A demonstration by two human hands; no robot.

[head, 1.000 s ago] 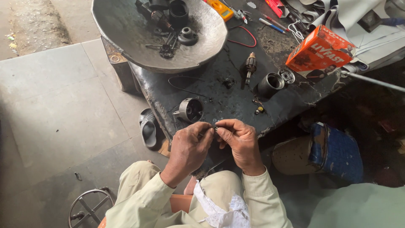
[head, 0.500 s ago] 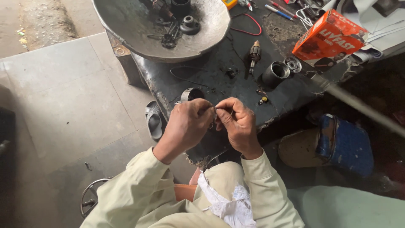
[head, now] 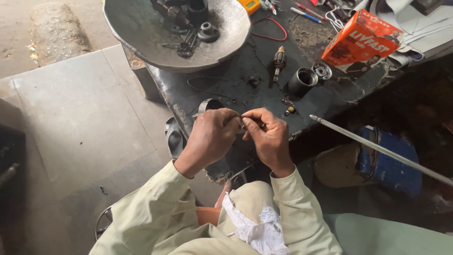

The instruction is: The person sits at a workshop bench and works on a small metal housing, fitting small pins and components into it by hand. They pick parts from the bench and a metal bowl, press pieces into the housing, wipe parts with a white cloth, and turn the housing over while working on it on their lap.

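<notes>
Hands met over bench's [head: 330,101] near edge: left hand [head: 212,139] beside right hand [head: 269,137], fingertips touching, housing [head: 210,105] just behind left. Farther back on bench: bowl [head: 141,42] at left holding parts [head: 188,33], armature [head: 278,61] and cylinder [head: 302,81] at centre, box [head: 361,40] at right. Rod [head: 377,148] slanting from bench edge toward right, over bucket [head: 387,163] below.

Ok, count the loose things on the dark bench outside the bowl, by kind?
Orange box: 1
Motor armature: 1
Dark metal cylinders: 2, with the other by the hands
Round bearing cap: 1
Pens: 2
Total: 7
</notes>
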